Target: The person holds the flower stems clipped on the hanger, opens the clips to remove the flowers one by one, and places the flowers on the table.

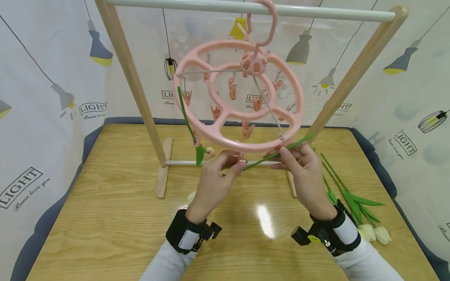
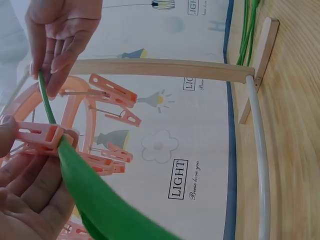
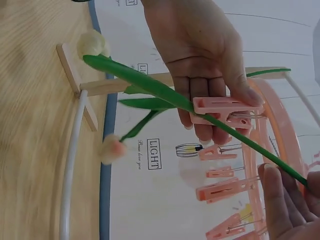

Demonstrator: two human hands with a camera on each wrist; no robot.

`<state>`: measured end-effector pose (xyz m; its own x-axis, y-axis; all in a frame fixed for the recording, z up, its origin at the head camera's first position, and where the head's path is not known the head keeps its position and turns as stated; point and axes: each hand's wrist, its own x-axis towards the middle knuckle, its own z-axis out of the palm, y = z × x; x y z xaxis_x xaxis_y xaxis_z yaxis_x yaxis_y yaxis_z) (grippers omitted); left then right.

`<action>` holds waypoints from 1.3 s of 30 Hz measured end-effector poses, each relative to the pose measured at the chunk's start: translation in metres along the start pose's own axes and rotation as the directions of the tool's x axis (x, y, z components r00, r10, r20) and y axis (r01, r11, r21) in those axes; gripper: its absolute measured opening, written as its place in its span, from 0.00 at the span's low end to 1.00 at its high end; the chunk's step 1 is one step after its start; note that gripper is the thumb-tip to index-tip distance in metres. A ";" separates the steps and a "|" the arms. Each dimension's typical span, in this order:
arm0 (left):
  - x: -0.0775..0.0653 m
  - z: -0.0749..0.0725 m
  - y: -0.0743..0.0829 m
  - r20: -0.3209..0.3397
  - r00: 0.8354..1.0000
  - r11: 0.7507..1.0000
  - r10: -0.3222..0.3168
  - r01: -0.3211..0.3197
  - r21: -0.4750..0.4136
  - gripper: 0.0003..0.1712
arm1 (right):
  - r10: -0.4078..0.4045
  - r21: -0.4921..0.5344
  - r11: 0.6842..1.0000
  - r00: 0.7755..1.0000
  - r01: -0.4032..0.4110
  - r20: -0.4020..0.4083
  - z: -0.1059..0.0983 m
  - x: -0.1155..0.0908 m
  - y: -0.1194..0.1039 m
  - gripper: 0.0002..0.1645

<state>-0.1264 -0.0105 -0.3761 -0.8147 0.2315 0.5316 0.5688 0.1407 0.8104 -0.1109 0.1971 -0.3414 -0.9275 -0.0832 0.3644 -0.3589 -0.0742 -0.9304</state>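
My left hand (image 1: 216, 181) pinches a pink clothespin (image 3: 227, 104) that hangs from the front rim of a round pink drying hanger (image 1: 225, 139). Between the clothespin's jaws lies the green stem (image 3: 255, 145) of an artificial tulip. My right hand (image 1: 308, 175) pinches that stem near its end, to the right of the clip. The tulip's broad leaf (image 2: 100, 182) and pale bloom (image 3: 92, 44) stick out on the other side; the bloom is mostly hidden in the head view. A second tulip with a pinkish bloom (image 1: 210, 151) hangs clipped at the hanger's left.
The hanger hooks over the white top bar (image 1: 197, 5) of a rack with wooden posts (image 1: 131, 78). Several pink clothespins (image 1: 247, 128) dangle around its rings. White tulips (image 1: 382, 235) with green stems lie on the wooden table (image 1: 116, 218) at the right.
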 end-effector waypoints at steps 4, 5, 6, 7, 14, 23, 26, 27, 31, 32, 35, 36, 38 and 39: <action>0.001 0.001 0.001 0.008 1.000 0.999 -0.019 0.019 -0.035 0.07 | 0.000 0.055 0.998 1.000 0.000 0.009 -0.002 0.000 0.002 0.09; 0.001 0.001 0.001 0.008 1.000 0.999 -0.027 0.027 -0.045 0.08 | 0.006 0.067 0.998 1.000 -0.006 0.005 -0.002 0.000 0.003 0.09; 0.001 0.001 0.002 0.007 0.999 0.997 -0.036 0.036 -0.061 0.08 | 0.011 0.080 0.997 1.000 -0.011 0.003 -0.002 0.000 0.003 0.10; 0.001 0.002 0.002 0.004 0.999 0.996 -0.042 0.042 -0.072 0.09 | 0.017 0.088 0.996 1.000 -0.016 -0.005 -0.002 0.000 0.004 0.10; 0.001 0.005 0.003 -0.035 0.997 0.989 -0.066 0.061 -0.137 0.10 | 0.010 0.159 0.987 0.999 -0.005 -0.031 0.000 0.002 0.007 0.11; 0.001 0.008 0.001 -0.077 0.996 0.988 -0.049 0.037 -0.153 0.10 | -0.005 0.226 0.974 1.000 0.012 -0.031 0.002 0.004 0.013 0.09; 0.001 0.008 0.000 -0.080 0.996 0.989 -0.038 0.027 -0.143 0.10 | -0.005 0.222 0.975 0.999 0.012 -0.033 0.002 0.004 0.013 0.09; 0.001 0.008 0.000 -0.081 0.996 0.990 -0.033 0.021 -0.139 0.10 | -0.005 0.220 0.976 0.999 0.012 -0.033 0.002 0.004 0.013 0.09; 0.002 0.007 0.001 -0.076 0.997 0.991 -0.025 0.015 -0.130 0.09 | -0.007 0.216 0.976 0.999 0.015 -0.041 0.003 0.005 0.012 0.09; 0.002 0.007 0.001 -0.075 0.997 0.992 -0.025 0.015 -0.129 0.08 | -0.009 0.218 0.976 0.999 0.018 -0.042 0.003 0.005 0.012 0.09; 0.002 0.007 0.001 -0.072 0.997 0.992 -0.026 0.016 -0.127 0.08 | -0.019 0.217 0.976 0.998 0.032 -0.060 0.003 0.006 0.012 0.09; 0.002 0.007 0.001 -0.073 0.997 0.992 -0.025 0.015 -0.127 0.08 | -0.023 0.215 0.976 0.998 0.037 -0.066 0.004 0.006 0.012 0.09; 0.003 0.008 0.000 -0.077 0.997 0.992 -0.015 0.005 -0.127 0.07 | -0.031 0.216 0.975 0.997 0.046 -0.073 0.004 0.005 0.013 0.08; 0.003 0.008 -0.001 -0.082 0.997 0.992 -0.009 -0.001 -0.124 0.07 | -0.034 0.210 0.977 0.996 0.050 -0.079 0.004 0.005 0.013 0.08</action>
<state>-0.1281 -0.0023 -0.3772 -0.8264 0.1509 0.5426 0.5513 0.0201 0.8341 -0.1199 0.1920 -0.3511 -0.9201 -0.0022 0.3917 -0.3749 -0.2849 -0.8822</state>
